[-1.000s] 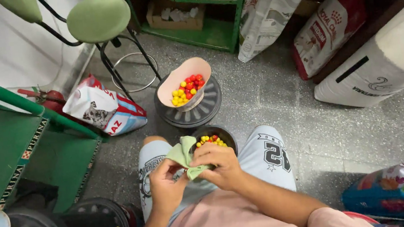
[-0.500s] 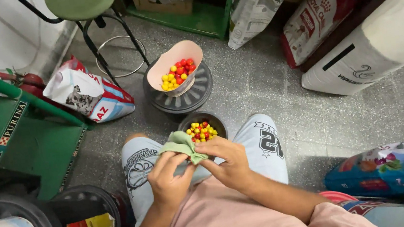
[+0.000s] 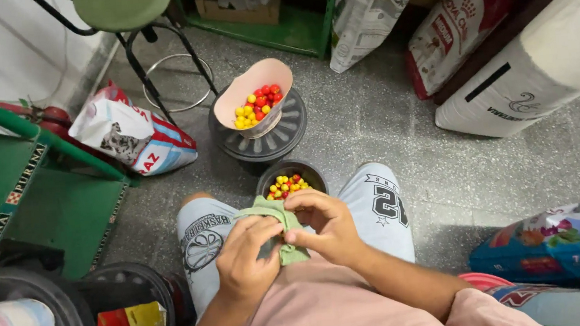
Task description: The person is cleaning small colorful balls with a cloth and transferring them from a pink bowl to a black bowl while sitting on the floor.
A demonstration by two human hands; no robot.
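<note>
Pinching a soft, crumpled green cloth (image 3: 279,231) over the lap, fingers of left hand (image 3: 246,259) and right hand (image 3: 324,227) pressed on its folds, just behind a round dark bowl (image 3: 290,178) of glossy red and yellow beads.

Left hand (image 3: 246,259) and right hand (image 3: 324,227) pinching green cloth (image 3: 277,217), dark cup (image 3: 290,181) of red-yellow beads between knees

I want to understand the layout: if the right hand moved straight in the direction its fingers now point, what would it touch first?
The right hand points left, so it would probably first meet the green cloth it pinches, then the left hand.
</note>
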